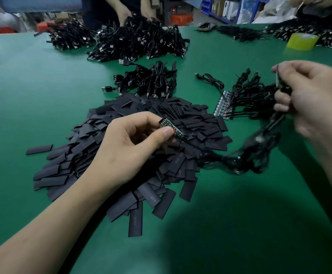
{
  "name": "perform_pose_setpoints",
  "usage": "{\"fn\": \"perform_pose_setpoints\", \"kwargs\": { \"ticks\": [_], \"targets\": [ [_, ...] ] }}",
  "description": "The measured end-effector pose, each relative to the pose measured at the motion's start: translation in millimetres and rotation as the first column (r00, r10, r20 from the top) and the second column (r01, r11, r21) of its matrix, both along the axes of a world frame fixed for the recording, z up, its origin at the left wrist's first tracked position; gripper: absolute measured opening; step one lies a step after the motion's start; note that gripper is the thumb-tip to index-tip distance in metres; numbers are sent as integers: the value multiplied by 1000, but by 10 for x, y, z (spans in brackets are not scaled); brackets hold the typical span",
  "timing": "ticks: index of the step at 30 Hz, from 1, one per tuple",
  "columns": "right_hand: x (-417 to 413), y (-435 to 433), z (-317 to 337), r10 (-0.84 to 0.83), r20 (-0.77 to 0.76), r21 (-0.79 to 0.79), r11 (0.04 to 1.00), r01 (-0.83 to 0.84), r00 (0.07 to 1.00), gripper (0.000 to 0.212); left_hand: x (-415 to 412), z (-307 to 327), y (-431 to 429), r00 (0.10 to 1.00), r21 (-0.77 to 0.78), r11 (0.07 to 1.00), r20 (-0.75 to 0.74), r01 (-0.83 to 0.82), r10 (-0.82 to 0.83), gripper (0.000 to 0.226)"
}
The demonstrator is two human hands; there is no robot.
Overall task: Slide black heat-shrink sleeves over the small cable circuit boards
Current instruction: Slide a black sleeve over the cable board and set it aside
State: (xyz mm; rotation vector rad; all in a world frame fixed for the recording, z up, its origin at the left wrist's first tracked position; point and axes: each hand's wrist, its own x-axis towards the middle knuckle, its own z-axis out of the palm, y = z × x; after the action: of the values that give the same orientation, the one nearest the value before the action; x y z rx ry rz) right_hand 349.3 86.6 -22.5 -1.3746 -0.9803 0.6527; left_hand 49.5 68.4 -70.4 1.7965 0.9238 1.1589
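My left hand [129,141] pinches a small green circuit board [169,125] between thumb and forefinger, above a big pile of flat black heat-shrink sleeves [121,159]. The board's black cable [246,155] runs right in a blurred coiled bundle up to my right hand [309,99], which grips that cable. No sleeve covers the held board. A bunch of cables with bare green boards [223,104] lies just left of my right hand.
On the green table [32,91] lie a small heap of USB cables [149,80] behind the sleeves and larger heaps [137,40] at the far edge, where another person's hands work. A yellow tape roll [302,41] stands far right.
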Motion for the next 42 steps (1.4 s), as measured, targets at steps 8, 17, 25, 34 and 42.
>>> {"fn": "perform_pose_setpoints", "kwargs": {
  "ticks": [8, 17, 25, 34, 42],
  "targets": [
    [-179, 20, -117, -1, 889, -126, 961, 246, 459, 40, -3, -41, 22, 999, 60, 997, 6, -46, 45, 10],
    [-988, -207, -315, 638, 554, -221, 731, -645, 534, 17, 0, -57, 59, 978, 250, 952, -72, -175, 198, 6],
    [-832, -124, -325, 524, 341, -122, 848, -516, 780, 35, -84, -71, 79, 815, 393, 919, -533, -2, 230, 24],
    [-923, -157, -403, 579, 533, -288, 810, -511, 617, 28, -67, -77, 91, 802, 516, 856, -512, 1, 307, 11],
    [-973, -160, -442, 604, 438, -233, 791, -566, 665, 14, -17, -64, 59, 910, 366, 913, -290, -182, 298, 5]
  ]
}}
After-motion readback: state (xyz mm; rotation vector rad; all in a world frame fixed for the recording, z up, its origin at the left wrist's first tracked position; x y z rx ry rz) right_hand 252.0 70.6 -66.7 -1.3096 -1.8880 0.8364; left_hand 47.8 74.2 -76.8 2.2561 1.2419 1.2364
